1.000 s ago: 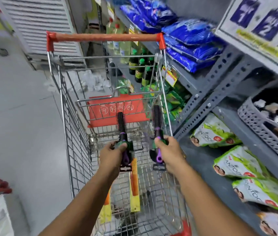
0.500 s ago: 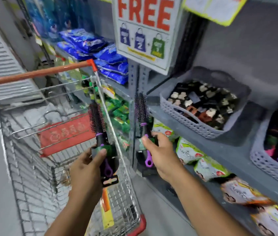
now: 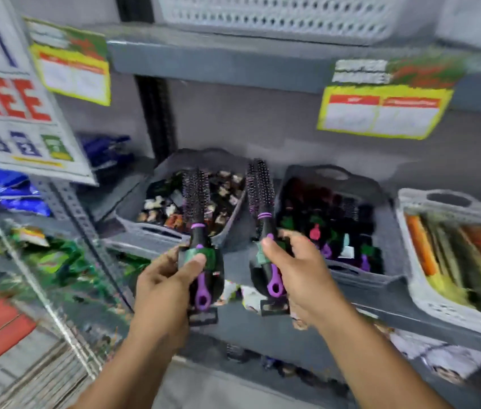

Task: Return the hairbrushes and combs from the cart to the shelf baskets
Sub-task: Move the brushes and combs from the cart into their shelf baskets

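Observation:
My left hand (image 3: 165, 283) grips a round black hairbrush (image 3: 196, 199) with a purple handle, held upright. My right hand (image 3: 301, 273) grips a second round hairbrush (image 3: 259, 187) of the same kind, also upright. Both brushes stand in front of the grey shelf (image 3: 380, 317). Behind the left brush is a grey basket (image 3: 133, 208) of hair clips. Behind the right brush is a dark grey basket (image 3: 360, 276) holding brushes with coloured handles. A light grey basket (image 3: 416, 290) at the right holds long orange, yellow and green combs. The cart (image 3: 41, 290) is at the lower left, blurred.
An upper shelf (image 3: 218, 60) carries a white basket (image 3: 277, 19) and yellow price tags (image 3: 380, 113). A sign with red letters (image 3: 12, 107) hangs at the left. Blue packets (image 3: 6, 187) and green packets (image 3: 56, 261) fill the left shelves. Packets lie below the basket shelf.
My view has swung right from the cart to the shelf. Both hands have carried the brushes up toward the baskets, which now sit directly behind them.

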Motion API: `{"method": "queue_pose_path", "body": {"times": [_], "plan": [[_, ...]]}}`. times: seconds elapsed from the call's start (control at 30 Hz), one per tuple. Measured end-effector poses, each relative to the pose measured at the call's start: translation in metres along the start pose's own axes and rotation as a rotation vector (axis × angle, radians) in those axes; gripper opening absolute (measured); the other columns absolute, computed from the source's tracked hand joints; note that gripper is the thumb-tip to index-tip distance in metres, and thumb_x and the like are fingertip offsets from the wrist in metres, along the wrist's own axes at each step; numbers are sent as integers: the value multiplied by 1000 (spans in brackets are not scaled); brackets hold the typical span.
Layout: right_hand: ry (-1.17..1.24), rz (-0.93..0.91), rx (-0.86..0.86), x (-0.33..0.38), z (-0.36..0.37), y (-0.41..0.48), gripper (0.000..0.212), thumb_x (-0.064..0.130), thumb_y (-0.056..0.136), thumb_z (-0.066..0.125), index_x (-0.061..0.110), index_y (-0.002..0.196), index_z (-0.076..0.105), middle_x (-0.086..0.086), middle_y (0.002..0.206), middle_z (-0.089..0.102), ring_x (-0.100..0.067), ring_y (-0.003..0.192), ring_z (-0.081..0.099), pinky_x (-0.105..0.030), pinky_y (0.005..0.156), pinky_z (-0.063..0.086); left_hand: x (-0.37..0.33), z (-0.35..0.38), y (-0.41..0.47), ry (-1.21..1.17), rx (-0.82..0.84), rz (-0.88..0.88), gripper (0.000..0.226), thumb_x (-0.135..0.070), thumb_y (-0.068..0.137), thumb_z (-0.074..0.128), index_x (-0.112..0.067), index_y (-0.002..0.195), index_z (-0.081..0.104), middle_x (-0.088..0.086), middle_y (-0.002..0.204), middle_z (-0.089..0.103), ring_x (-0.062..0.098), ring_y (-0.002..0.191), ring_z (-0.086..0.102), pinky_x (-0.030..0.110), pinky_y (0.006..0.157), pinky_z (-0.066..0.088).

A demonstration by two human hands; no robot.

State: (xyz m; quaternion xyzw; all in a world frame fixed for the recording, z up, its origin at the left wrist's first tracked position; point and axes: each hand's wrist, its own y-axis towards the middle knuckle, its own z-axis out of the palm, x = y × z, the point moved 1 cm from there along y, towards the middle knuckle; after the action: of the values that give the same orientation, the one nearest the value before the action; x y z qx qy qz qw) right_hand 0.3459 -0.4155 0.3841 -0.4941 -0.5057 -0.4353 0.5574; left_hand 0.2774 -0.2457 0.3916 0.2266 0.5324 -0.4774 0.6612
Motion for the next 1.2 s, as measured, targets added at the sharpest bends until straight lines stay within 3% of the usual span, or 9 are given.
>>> {"method": "queue_pose_path", "body": {"times": [0.1,0.27,0.37,0.47,0.6,0.7,0.9,1.13,1.2], "plan": [[16,-57,-84,8,-40,4,21,37,80,66,24,96,67,0,99,72,-11,90,66,-33,82,51,7,42,7,8,100,-19,12,-4,82,68,-14,75,67,6,73,69,22,67,64,37,70,53],[-56,-99,-240,17,-104,21,11,27,87,63,22,96,63,-8,105,68,-15,89,62,-34,83,49,24,135,23,97,205,-3,25,4,79,68,-14,63,69,3,66,72,18,64,66,32,69,56],[-204,-35,-333,16,-139,39,37,31,89,60,22,124,51,1,120,52,-15,103,55,-28,83,39,42,186,38,228,216,-30,19,2,79,69,-12,67,65,7,70,70,22,69,65,35,73,54],[-354,68,-394,11,-164,59,63,31,91,57,16,145,28,-12,138,48,-30,117,53,-35,86,43,66,224,54,379,189,-40,10,-2,78,71,-10,75,64,11,79,69,26,80,67,40,82,56],[-514,151,-423,5,-177,77,56,27,92,52,11,141,33,-18,125,58,-33,93,63,-33,65,52,89,253,64,715,114,14,20,-18,79,70,-7,95,69,13,90,72,31,87,68,29,67,49],[-606,184,-418,-5,-178,87,48,24,91,52,3,132,40,-19,125,59,-36,104,62,-36,80,52,100,259,68,883,118,15,24,-22,80,67,-7,99,69,16,96,73,33,91,68,32,70,50],[-635,297,-382,-14,-179,97,35,21,90,53,3,118,42,-22,114,62,-39,97,63,-44,75,54,107,267,73,1043,160,7,32,-22,84,62,-4,111,62,19,109,69,34,102,64,37,86,53],[-610,327,-510,-23,-168,101,43,18,92,35,3,132,35,-26,135,45,-42,114,49,-43,86,41,111,272,70,1256,190,15,28,-13,84,56,-2,108,63,20,114,67,35,104,63,36,84,52],[-791,308,-501,-20,-164,97,42,13,93,29,-3,131,37,-24,138,38,-43,121,42,-50,92,42,109,272,68,1330,194,58,25,-10,85,49,-2,104,63,19,111,67,35,99,64,38,79,53]]}}
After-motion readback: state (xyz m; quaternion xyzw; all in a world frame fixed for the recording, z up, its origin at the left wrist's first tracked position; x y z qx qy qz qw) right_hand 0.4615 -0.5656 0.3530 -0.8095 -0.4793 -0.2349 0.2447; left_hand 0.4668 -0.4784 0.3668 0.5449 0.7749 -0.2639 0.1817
